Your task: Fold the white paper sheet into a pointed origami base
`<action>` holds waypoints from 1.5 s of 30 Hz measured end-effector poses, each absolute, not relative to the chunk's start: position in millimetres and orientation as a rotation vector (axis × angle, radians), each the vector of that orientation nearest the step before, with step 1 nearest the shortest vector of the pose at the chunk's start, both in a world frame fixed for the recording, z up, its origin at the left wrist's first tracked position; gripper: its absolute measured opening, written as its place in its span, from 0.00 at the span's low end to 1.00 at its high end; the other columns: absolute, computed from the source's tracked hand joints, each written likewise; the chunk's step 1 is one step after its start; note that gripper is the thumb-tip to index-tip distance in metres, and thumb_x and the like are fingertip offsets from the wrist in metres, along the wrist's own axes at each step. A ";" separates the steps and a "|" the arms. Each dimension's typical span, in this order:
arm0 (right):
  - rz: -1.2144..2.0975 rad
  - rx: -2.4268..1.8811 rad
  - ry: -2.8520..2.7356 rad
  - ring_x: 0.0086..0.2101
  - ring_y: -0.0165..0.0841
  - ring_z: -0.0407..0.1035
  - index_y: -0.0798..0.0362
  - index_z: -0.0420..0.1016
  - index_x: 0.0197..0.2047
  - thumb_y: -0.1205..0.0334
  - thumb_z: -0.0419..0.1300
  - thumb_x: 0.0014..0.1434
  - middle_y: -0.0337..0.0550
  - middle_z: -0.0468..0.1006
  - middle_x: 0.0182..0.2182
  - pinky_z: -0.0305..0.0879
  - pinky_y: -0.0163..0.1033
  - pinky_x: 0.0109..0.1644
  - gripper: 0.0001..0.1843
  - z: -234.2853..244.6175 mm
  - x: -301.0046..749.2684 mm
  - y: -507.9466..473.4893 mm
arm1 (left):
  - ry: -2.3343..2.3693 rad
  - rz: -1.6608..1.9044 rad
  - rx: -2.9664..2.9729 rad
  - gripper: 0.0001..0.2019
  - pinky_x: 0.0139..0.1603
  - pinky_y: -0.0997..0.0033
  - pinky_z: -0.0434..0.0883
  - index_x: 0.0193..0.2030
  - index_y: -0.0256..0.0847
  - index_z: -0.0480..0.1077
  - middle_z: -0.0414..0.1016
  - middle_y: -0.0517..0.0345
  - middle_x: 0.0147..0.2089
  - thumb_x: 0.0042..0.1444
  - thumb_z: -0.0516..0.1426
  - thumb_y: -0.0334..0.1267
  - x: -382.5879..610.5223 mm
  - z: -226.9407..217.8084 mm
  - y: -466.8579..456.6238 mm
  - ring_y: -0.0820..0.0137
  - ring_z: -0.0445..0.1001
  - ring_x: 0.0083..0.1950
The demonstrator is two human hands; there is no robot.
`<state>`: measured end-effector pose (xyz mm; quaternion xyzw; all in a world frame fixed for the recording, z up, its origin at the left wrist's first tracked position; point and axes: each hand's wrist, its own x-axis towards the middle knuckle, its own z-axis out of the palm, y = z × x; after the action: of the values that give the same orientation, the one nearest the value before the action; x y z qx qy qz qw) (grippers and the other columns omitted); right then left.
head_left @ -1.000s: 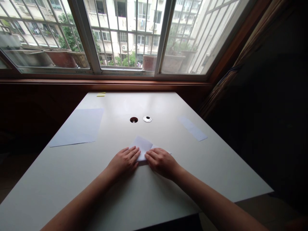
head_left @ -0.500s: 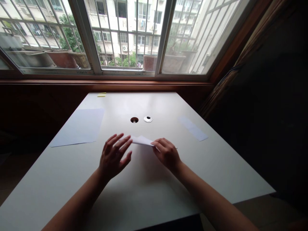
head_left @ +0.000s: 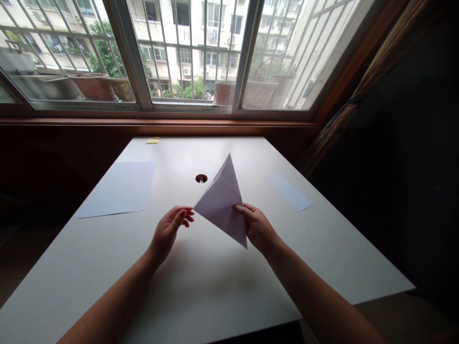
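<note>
A folded sheet of white paper (head_left: 220,200), shaped like a pointed kite, is held up above the table. My right hand (head_left: 256,224) pinches its right edge, thumb on the near face and the other fingers behind. At the paper's left corner is my left hand (head_left: 172,227), its fingers loosely bent and partly apart. The index fingertip meets or nearly meets that corner; I cannot tell if it touches. The far side of the paper is hidden.
On the white table (head_left: 215,296) lie a large paper sheet (head_left: 118,188) at left, a paper strip (head_left: 290,191) at right and yellow sticky notes (head_left: 152,140) at the back edge. A round cable hole (head_left: 201,178) is beyond my hands. A barred window (head_left: 190,52) stands behind.
The folded paper has turned from nearly edge-on to showing its broad face, with one point upward, covering the metal-ringed hole. My left hand has rotated, its fingers bending inward.
</note>
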<state>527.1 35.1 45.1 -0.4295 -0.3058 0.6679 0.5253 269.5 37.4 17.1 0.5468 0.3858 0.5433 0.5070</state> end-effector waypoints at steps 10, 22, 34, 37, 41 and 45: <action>1.646 -1.054 -0.749 0.32 0.35 0.74 0.54 0.80 0.39 0.56 0.70 0.51 0.45 0.82 0.33 0.71 0.36 0.35 0.14 32.2 518.2 33.6 | 1.006 1.238 1.352 0.09 0.36 0.69 0.71 0.40 0.38 0.74 0.77 0.54 0.33 0.58 0.62 0.42 271.5 20.8 31.6 0.69 0.74 0.33; 1.664 -1.055 -0.908 0.36 0.40 0.74 0.57 0.78 0.42 0.54 0.73 0.47 0.49 0.81 0.38 0.69 0.41 0.41 0.22 34.7 515.9 32.6 | 1.019 1.040 1.251 0.13 0.30 0.71 0.69 0.33 0.36 0.74 0.77 0.53 0.29 0.57 0.62 0.46 272.1 11.8 35.5 0.70 0.72 0.28; 1.681 -1.021 -0.774 0.34 0.36 0.74 0.57 0.78 0.43 0.58 0.73 0.48 0.47 0.81 0.37 0.70 0.38 0.39 0.21 32.8 511.3 32.9 | 0.984 0.995 1.294 0.12 0.33 0.70 0.69 0.34 0.37 0.74 0.77 0.54 0.30 0.56 0.63 0.45 272.7 16.9 34.6 0.70 0.72 0.30; 1.692 -1.017 -0.783 0.35 0.37 0.75 0.57 0.78 0.43 0.58 0.73 0.48 0.47 0.82 0.37 0.70 0.38 0.39 0.21 33.9 511.3 32.4 | 0.977 0.987 1.302 0.12 0.33 0.70 0.69 0.34 0.37 0.73 0.76 0.54 0.30 0.57 0.63 0.45 272.8 17.1 34.8 0.70 0.72 0.30; 1.697 -1.019 -0.797 0.35 0.37 0.75 0.57 0.78 0.43 0.57 0.73 0.48 0.47 0.82 0.37 0.70 0.38 0.39 0.21 32.8 510.1 31.4 | 0.978 0.984 1.302 0.13 0.32 0.71 0.68 0.34 0.37 0.73 0.76 0.54 0.30 0.57 0.62 0.46 273.6 16.3 35.3 0.70 0.72 0.30; 1.703 -1.046 -0.812 0.34 0.38 0.75 0.57 0.78 0.43 0.55 0.73 0.46 0.48 0.82 0.37 0.69 0.39 0.39 0.22 30.7 509.2 30.4 | 0.983 0.968 1.297 0.13 0.30 0.72 0.66 0.32 0.38 0.71 0.74 0.57 0.28 0.57 0.61 0.47 272.5 16.5 36.0 0.71 0.69 0.28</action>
<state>509.2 30.4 30.7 -0.4275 -0.3317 0.6957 0.4724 272.5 36.0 16.5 0.5559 0.4212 0.4147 0.5845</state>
